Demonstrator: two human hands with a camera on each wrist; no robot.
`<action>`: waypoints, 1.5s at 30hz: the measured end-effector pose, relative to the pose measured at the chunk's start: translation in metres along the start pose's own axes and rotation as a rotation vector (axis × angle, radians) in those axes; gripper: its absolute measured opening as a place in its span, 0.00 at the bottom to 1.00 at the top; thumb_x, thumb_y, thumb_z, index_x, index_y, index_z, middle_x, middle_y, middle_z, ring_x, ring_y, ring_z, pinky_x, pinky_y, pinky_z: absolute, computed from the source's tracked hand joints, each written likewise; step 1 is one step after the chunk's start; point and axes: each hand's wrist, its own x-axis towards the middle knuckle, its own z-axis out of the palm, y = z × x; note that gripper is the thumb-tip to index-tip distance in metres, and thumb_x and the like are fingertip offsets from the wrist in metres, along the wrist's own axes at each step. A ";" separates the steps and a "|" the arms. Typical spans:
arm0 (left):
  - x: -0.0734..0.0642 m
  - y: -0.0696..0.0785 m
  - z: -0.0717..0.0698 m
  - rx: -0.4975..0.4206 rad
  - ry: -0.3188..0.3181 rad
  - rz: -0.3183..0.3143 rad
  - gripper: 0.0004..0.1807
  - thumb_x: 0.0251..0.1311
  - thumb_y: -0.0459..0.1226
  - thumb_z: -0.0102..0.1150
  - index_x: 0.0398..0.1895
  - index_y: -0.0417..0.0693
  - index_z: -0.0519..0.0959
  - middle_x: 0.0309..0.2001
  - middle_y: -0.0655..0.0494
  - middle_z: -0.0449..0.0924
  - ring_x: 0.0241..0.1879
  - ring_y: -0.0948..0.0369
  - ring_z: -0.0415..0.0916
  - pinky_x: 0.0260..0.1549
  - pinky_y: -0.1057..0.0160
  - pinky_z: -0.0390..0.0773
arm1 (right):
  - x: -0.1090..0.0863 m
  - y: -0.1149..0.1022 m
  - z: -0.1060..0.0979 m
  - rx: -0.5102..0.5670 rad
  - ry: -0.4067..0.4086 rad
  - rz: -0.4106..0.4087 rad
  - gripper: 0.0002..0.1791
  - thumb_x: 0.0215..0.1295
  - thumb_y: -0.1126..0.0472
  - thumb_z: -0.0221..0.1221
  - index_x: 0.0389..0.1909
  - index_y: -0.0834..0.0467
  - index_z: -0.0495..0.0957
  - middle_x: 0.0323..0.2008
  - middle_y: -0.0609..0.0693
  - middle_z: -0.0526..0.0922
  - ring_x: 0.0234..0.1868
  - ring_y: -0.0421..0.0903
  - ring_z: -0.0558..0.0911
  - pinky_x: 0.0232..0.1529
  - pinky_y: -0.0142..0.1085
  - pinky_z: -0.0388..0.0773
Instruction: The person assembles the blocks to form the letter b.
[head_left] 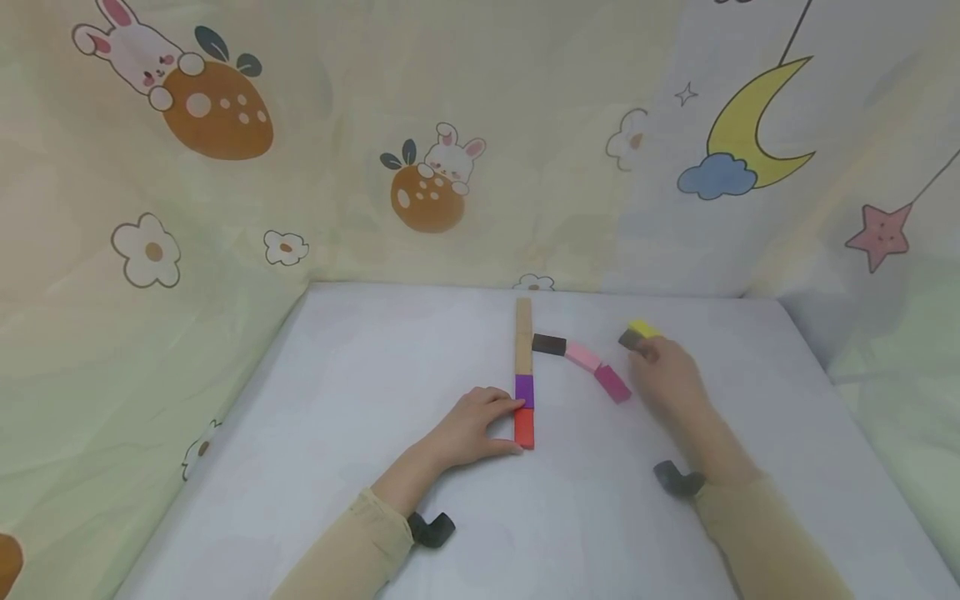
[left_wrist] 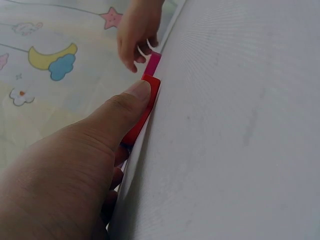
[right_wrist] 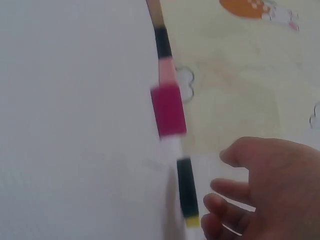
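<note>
Our left hand (head_left: 474, 425), fingers spread, touches the red block (head_left: 527, 431), and our right hand (head_left: 672, 377), fingers apart, is by the yellow block (head_left: 643, 328) beyond and right of red, where uneven left pressure could skew red.

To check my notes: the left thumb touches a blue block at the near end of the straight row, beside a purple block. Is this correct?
Only the colour is wrong: the left wrist view shows the thumb of the left hand on a red block, not a blue one. It lies at the near end of the straight row, next to the purple block.
</note>
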 end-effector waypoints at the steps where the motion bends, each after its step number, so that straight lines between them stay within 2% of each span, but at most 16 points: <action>1: 0.000 0.000 0.000 0.001 0.001 0.001 0.39 0.54 0.60 0.67 0.69 0.62 0.71 0.61 0.59 0.73 0.62 0.58 0.68 0.66 0.57 0.67 | 0.001 0.003 -0.003 0.013 0.015 0.014 0.38 0.71 0.33 0.44 0.68 0.57 0.65 0.62 0.60 0.72 0.64 0.63 0.69 0.57 0.62 0.70; 4: 0.000 0.000 0.001 0.003 -0.008 -0.005 0.39 0.54 0.60 0.67 0.69 0.62 0.71 0.61 0.60 0.73 0.63 0.59 0.68 0.66 0.57 0.67 | 0.004 0.012 -0.009 0.043 0.031 0.024 0.36 0.71 0.36 0.46 0.69 0.58 0.63 0.62 0.62 0.70 0.61 0.63 0.70 0.53 0.61 0.72; 10: 0.000 -0.001 0.001 0.006 -0.005 0.002 0.39 0.54 0.61 0.66 0.69 0.62 0.71 0.61 0.60 0.73 0.62 0.59 0.68 0.66 0.57 0.67 | 0.011 0.022 -0.011 0.056 0.043 0.018 0.35 0.71 0.41 0.50 0.70 0.59 0.62 0.65 0.64 0.65 0.61 0.65 0.69 0.53 0.61 0.73; 17: 0.001 -0.001 0.000 0.015 0.007 0.011 0.39 0.54 0.61 0.67 0.69 0.62 0.71 0.60 0.60 0.74 0.62 0.58 0.69 0.65 0.57 0.68 | 0.016 0.022 -0.010 0.058 0.042 0.005 0.35 0.71 0.43 0.52 0.72 0.58 0.60 0.66 0.64 0.67 0.63 0.65 0.69 0.57 0.62 0.71; 23: 0.002 -0.002 0.001 0.017 0.010 0.012 0.39 0.53 0.61 0.67 0.69 0.62 0.71 0.60 0.60 0.73 0.62 0.59 0.69 0.65 0.58 0.68 | 0.019 0.024 -0.009 0.040 0.062 -0.043 0.33 0.72 0.48 0.54 0.71 0.59 0.60 0.66 0.64 0.68 0.63 0.65 0.70 0.58 0.63 0.70; 32: 0.002 -0.002 0.002 0.019 0.013 0.015 0.39 0.54 0.61 0.67 0.69 0.62 0.71 0.60 0.60 0.74 0.61 0.59 0.69 0.65 0.57 0.68 | 0.023 0.030 -0.005 0.033 0.068 -0.035 0.31 0.73 0.45 0.53 0.69 0.56 0.64 0.65 0.64 0.70 0.60 0.64 0.72 0.53 0.60 0.73; 37: 0.001 -0.002 0.002 0.016 -0.003 0.004 0.39 0.54 0.61 0.66 0.69 0.63 0.71 0.61 0.60 0.73 0.62 0.59 0.68 0.66 0.57 0.67 | 0.020 0.027 -0.009 0.045 0.064 -0.029 0.29 0.72 0.42 0.53 0.67 0.52 0.66 0.65 0.61 0.71 0.58 0.62 0.73 0.51 0.59 0.73; 40: 0.001 -0.002 0.001 0.013 -0.008 0.003 0.39 0.54 0.61 0.66 0.69 0.63 0.70 0.61 0.60 0.73 0.63 0.59 0.68 0.66 0.57 0.67 | 0.016 0.022 -0.015 0.034 0.040 -0.074 0.28 0.70 0.40 0.53 0.66 0.49 0.68 0.60 0.59 0.74 0.54 0.59 0.74 0.45 0.54 0.74; 45: 0.001 -0.002 0.001 0.012 0.001 0.008 0.39 0.54 0.61 0.66 0.69 0.63 0.71 0.61 0.60 0.73 0.62 0.59 0.68 0.66 0.57 0.67 | 0.009 0.011 -0.022 0.012 -0.061 -0.266 0.25 0.67 0.41 0.59 0.61 0.45 0.72 0.46 0.56 0.76 0.46 0.54 0.73 0.38 0.42 0.70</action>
